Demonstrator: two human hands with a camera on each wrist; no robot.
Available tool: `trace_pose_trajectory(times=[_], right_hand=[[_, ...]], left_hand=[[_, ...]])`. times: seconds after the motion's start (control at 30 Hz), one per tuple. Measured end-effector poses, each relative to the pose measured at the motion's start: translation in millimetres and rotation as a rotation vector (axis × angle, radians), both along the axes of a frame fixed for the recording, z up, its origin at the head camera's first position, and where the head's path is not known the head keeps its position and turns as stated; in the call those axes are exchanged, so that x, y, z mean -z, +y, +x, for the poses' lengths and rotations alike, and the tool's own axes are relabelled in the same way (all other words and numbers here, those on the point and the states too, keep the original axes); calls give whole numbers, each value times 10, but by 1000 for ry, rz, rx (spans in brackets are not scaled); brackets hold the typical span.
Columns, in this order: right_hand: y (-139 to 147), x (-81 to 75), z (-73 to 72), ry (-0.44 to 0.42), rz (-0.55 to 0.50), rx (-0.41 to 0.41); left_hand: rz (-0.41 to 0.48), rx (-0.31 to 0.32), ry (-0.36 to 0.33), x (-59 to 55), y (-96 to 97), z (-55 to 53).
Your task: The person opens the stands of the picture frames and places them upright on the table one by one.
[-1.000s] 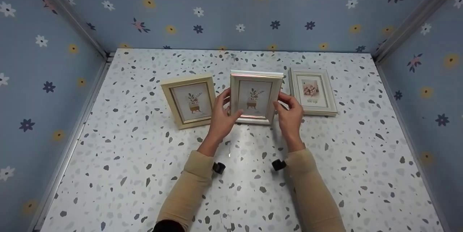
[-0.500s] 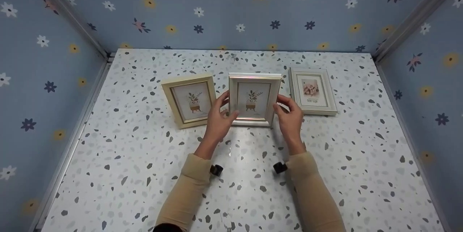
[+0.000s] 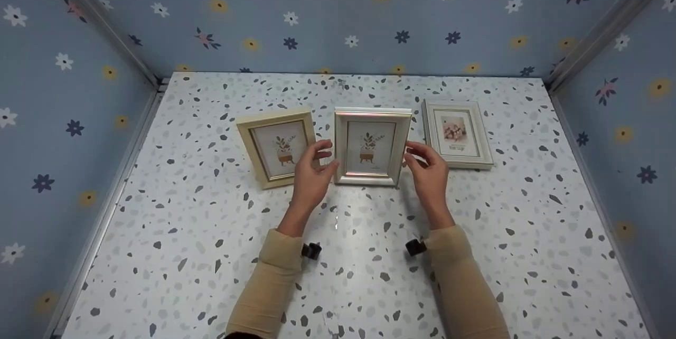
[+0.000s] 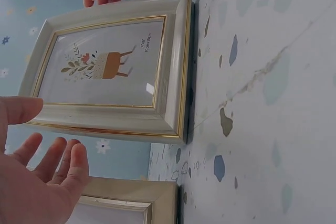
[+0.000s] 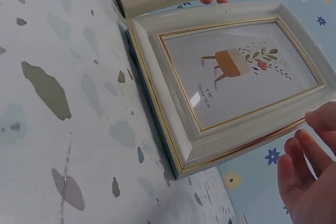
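Observation:
A silver-white picture frame (image 3: 372, 146) with a potted-plant print stands upright, leaning slightly back, in the middle of the head view. My left hand (image 3: 312, 176) is off its left side, fingers loosely bent; in the left wrist view a gap shows between those fingers (image 4: 79, 163) and the frame. On the frame's other side, my right hand (image 3: 430, 172) has its thumb and fingertips very close to the edge; whether they touch is hard to tell. A gold picture frame (image 3: 253, 154) stands to the left, partly behind my left hand.
A third, cream picture frame (image 3: 483, 143) with a pink picture lies flat to the right, just beyond my right hand. Everything rests on a white speckled table (image 3: 185, 275), enclosed by blue flowered walls (image 3: 317, 11) at the back and both sides.
The silver-white frame first shifted slightly left and toward me, then stayed put. My left hand has let go and moved left; my right hand has loosened and drawn slightly right.

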State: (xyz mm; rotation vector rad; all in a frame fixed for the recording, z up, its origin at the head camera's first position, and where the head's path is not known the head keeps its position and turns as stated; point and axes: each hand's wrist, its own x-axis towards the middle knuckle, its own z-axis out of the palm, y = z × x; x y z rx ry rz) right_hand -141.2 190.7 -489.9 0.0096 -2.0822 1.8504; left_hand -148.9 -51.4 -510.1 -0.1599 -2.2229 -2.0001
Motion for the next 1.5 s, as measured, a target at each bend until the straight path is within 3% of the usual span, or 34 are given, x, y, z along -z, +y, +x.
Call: trace_pose_trajectory(times=[0.17,0.33,0.77,0.93,1.1,1.2,1.43,1.5], right_hand=[[42,-10,14,-23,24,1],[89,-25,37,-44,26,5],[227,-21,80,-98,63,66],[315,-15,101,-125,49,61],[468,37,136,-166,58,78],[604,160,124,-172,73,87],[876,267,102,-197,139,126],[985,354,71,-209,154,144]], left_hand=[[-10,-20,-35,4,-7,8],[-11,10,-57,6,6,16],[0,247,-83,-5,175,62],[-18,317,-113,-167,326,149],[2,390,-90,-309,507,244],[11,446,-91,-301,612,261],[22,502,-79,50,903,145],[22,512,-83,48,960,140]])
